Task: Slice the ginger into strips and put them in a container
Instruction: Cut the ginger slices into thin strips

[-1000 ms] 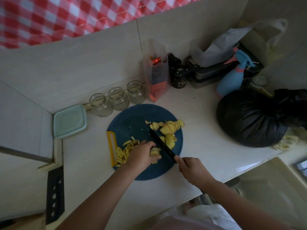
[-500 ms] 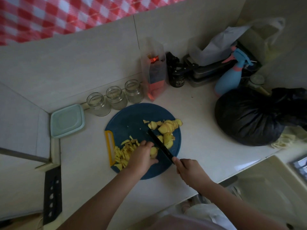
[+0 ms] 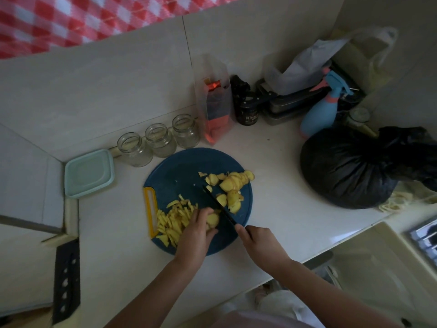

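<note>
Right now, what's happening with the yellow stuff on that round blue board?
A person is cutting ginger. The left hand holds a yellow ginger piece on the round blue cutting board, while the right hand grips a black knife, blade beside that piece. Cut yellow strips lie piled on the left; thicker slices wait on the right. A pale green square container sits off the board.

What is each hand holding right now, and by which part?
The right hand grips the black knife by its handle. The left hand holds a ginger piece from above, fingers curled over it.
</note>
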Motion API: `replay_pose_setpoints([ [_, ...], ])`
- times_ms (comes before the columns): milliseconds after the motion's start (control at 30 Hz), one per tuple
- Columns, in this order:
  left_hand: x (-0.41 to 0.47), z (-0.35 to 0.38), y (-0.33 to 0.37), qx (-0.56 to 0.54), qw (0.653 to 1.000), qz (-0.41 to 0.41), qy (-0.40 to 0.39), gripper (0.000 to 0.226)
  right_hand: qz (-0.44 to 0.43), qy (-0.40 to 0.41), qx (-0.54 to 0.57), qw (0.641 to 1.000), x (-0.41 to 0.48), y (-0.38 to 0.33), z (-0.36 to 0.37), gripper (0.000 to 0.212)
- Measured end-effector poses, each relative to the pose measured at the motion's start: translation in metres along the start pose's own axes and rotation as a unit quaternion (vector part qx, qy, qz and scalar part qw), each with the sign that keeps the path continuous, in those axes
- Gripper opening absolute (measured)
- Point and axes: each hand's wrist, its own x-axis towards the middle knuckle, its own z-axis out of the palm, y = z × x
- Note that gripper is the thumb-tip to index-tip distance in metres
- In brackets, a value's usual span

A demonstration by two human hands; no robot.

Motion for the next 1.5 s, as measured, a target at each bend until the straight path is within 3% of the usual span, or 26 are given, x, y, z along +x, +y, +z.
replay_pose_setpoints([
  [167, 0.000, 0.001, -0.002, -0.004, 1.000, -0.003, 0.008, 0.036, -0.004, -0.003, -0.006, 1.000, 0.000, 0.000, 0.001, 0.051],
  [367, 0.001, 0.003, -0.005, 0.018, 1.000, -0.007, 0.017, 0.041, -0.004, -0.006, -0.002, 1.000, 0.001, 0.004, -0.002, 0.051],
  [1000, 0.016, -0.014, 0.002, 0.098, 0.990, -0.081, -0.061, 0.038, -0.002, -0.007, 0.005, 1.000, 0.002, 0.003, -0.004, 0.053],
  [1233, 0.020, -0.019, 0.004, 0.143, 0.986, -0.050, -0.070, 0.048, 0.001, 0.001, 0.007, 1.000, 0.003, 0.002, -0.004, 0.062],
  [1333, 0.022, -0.022, 0.004, 0.127, 0.989, -0.045, -0.067, 0.058, 0.005, 0.000, 0.009, 1.000, 0.002, 0.001, -0.005, 0.063],
  [1500, 0.030, -0.030, 0.000, 0.059, 0.995, -0.064, -0.038, 0.046, 0.012, 0.005, 0.019, 1.000, 0.001, 0.002, -0.005, 0.066],
])
